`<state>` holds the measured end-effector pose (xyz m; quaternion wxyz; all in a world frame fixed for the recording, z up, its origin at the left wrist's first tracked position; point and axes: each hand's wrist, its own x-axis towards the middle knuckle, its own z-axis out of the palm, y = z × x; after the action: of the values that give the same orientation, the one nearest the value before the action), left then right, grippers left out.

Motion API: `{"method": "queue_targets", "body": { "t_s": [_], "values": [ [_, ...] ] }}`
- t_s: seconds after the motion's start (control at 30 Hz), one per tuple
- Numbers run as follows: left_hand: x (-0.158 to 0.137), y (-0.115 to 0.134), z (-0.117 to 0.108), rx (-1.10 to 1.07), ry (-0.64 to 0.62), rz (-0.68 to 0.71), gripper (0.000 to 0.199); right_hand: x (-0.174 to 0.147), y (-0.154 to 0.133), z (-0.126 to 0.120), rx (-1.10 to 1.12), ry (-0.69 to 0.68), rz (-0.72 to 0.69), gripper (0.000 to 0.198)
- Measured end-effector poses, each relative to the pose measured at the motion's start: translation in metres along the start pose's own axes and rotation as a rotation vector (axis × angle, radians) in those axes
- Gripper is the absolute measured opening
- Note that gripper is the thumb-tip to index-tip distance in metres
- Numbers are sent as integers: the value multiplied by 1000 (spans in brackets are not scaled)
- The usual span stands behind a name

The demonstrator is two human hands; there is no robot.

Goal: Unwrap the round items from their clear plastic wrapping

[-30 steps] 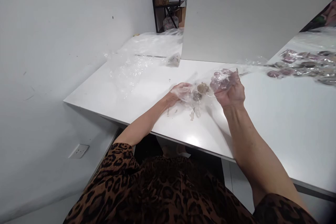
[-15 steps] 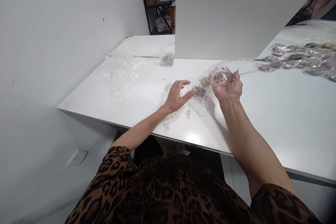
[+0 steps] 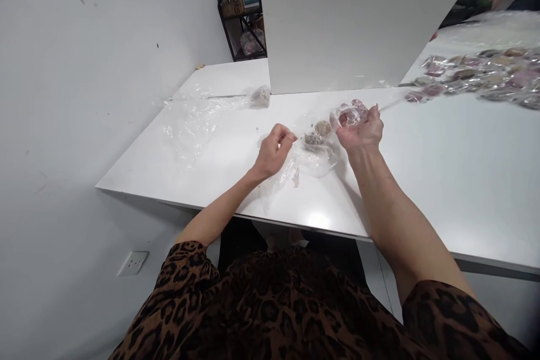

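My left hand (image 3: 275, 151) is closed in a pinch above the white table, just left of a small heap. What its fingertips hold, if anything, is too small to make out. The heap has a round tan piece (image 3: 323, 127) and a grey-brown clump (image 3: 313, 139) lying on or in crumpled clear plastic (image 3: 318, 166). With its palm turned up, my right hand (image 3: 360, 126) curls its fingers around a clear plastic bag (image 3: 349, 115). The film covers its fingertips, and a twisted strand stretches from it toward the right.
Wrapped pinkish and brown pieces (image 3: 476, 76) lie in a long plastic bundle at the right. Loose clear film (image 3: 189, 124) spreads on the left, with a small wrapped lump (image 3: 260, 97) at its end. A white panel (image 3: 350, 22) stands along the table's back edge.
My left hand has drawn back to the left from the grey-brown clump, and its spread fingers have closed. The right hand stays around the plastic. The view has shifted slightly.
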<state>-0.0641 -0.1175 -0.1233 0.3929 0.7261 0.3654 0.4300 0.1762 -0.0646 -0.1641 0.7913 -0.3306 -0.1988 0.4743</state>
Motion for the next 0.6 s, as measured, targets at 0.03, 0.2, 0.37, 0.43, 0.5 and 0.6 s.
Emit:
{"method": "queue_targets", "body": {
  "t_s": [0.03, 0.2, 0.37, 0.43, 0.5, 0.6],
  "values": [
    [3, 3, -3, -96, 38, -35, 16, -4, -3, 4, 4, 34, 19, 47],
    [26, 23, -12, -320, 268, -99, 20, -22, -19, 21, 59, 200, 141, 38],
    [49, 55, -31, -473, 308, -218, 23, -19, -18, 21, -71, 312, 306, 24],
    [56, 64, -38, -526, 298, -255, 23, -15, -13, 17, -142, 343, 323, 16],
    [59, 70, -42, -559, 290, -273, 23, -11, -8, 11, -235, 377, 292, 10],
    [61, 74, -44, -583, 286, -271, 23, -4, -3, 1, -437, 301, 65, 11]
  ]
}}
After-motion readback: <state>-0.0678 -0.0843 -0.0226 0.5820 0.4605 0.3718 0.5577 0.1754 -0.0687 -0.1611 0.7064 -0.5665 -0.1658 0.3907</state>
